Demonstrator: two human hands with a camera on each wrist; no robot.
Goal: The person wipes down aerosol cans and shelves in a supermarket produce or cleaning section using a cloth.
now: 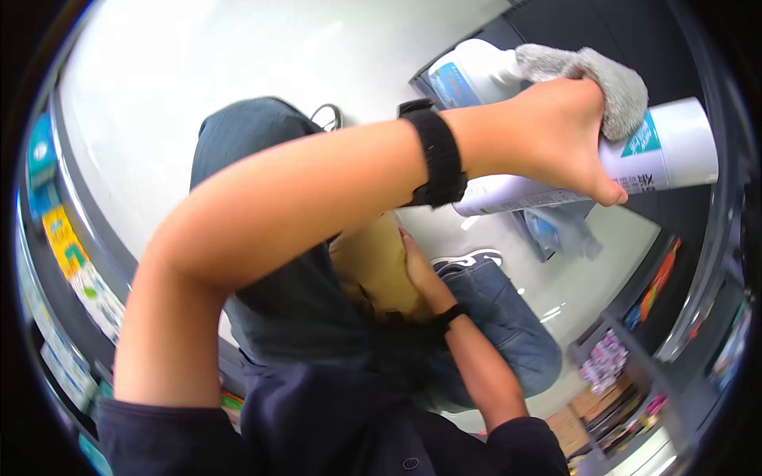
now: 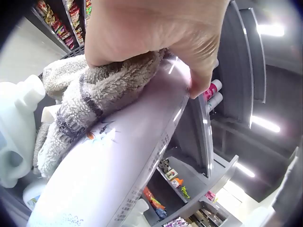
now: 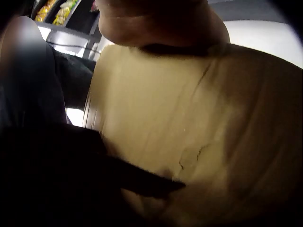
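Note:
My left hand (image 1: 548, 131), reaching out to the right in the head view, grips a long white bottle (image 1: 683, 147) with a teal label. A grey fluffy cloth (image 1: 623, 87) is bunched between the fingers and the bottle. In the left wrist view, the cloth (image 2: 80, 104) lies along the white bottle (image 2: 113, 156), thumb on the far side. Low between the knees, my right hand (image 1: 422, 270) holds the side of a brown cardboard piece (image 1: 381, 266). The right wrist view shows that hand (image 3: 161, 23) at the top edge of the creased cardboard (image 3: 156, 94); its fingertips are hidden.
A white jug with a blue label (image 1: 460, 75) stands beyond the left hand. Another pale bottle (image 1: 559, 230) is beneath the held one. Dark shelving (image 1: 635, 47) is at right, stocked shelves (image 1: 67, 246) at left. A bin of packets (image 1: 603, 361) sits lower right.

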